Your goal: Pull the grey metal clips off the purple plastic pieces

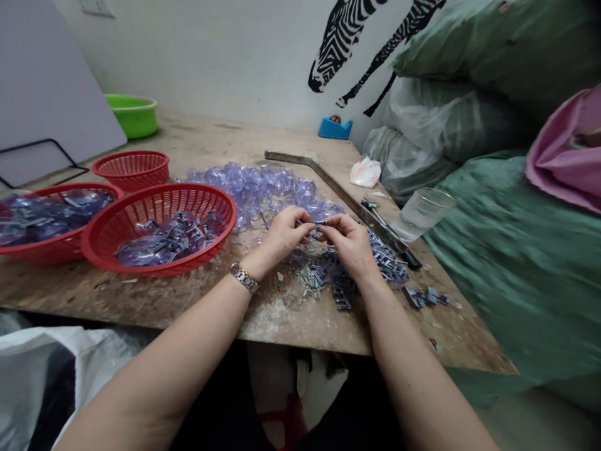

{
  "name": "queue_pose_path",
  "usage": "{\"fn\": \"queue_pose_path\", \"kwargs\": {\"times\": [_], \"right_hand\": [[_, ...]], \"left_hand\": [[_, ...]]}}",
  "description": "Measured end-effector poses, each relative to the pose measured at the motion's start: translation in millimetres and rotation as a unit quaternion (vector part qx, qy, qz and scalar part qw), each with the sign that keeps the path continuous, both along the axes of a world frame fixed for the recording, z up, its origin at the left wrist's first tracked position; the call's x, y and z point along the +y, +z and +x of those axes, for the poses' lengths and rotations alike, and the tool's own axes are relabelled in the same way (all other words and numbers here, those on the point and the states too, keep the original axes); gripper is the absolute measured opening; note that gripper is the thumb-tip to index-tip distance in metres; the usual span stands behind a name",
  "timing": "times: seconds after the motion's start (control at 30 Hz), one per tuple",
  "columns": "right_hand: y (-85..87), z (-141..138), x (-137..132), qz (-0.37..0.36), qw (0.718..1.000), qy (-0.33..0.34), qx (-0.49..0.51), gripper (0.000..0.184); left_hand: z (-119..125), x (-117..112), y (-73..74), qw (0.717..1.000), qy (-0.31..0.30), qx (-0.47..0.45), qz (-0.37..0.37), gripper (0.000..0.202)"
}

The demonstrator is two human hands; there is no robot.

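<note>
My left hand (285, 233), with a metal watch at its wrist, and my right hand (351, 245) meet over the table. Their fingertips pinch a small dark grey plastic part (320, 223) between them; its exact shape is too small to tell. Beneath and right of the hands lies a heap of grey plastic pieces (387, 260). Small pale metal pins (312, 280) are scattered just below the fingers. Behind the hands spreads a pile of clear purple plastic pieces (263, 183).
A red basket (110, 247) of purple and grey pieces stands left, beside another filled red basket (56, 247) and a smaller red basket (134, 181). A bent metal bar (335, 186) crosses the table behind the heap. A glass (422, 213) stands near the right edge.
</note>
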State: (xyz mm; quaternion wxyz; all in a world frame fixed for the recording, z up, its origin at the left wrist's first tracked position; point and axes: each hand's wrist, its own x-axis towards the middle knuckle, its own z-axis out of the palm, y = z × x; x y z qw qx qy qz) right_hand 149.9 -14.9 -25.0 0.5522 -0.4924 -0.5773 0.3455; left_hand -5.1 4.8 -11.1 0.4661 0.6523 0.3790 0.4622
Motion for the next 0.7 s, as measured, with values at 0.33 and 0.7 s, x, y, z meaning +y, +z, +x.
{"fn": "queue_pose_path", "kwargs": {"times": [0.33,0.7], "right_hand": [[1.6,1.5,-0.1,0.000,0.999,-0.031,0.006,0.019],[4.8,-0.5,-2.1,0.011,1.000,-0.021,0.003,0.024]], "left_hand": [[2.7,-0.9,2.6,0.984,-0.015,-0.096,-0.147,0.018],[-0.1,-5.8,5.0,0.981,-0.075,-0.129,-0.120,0.011]]}}
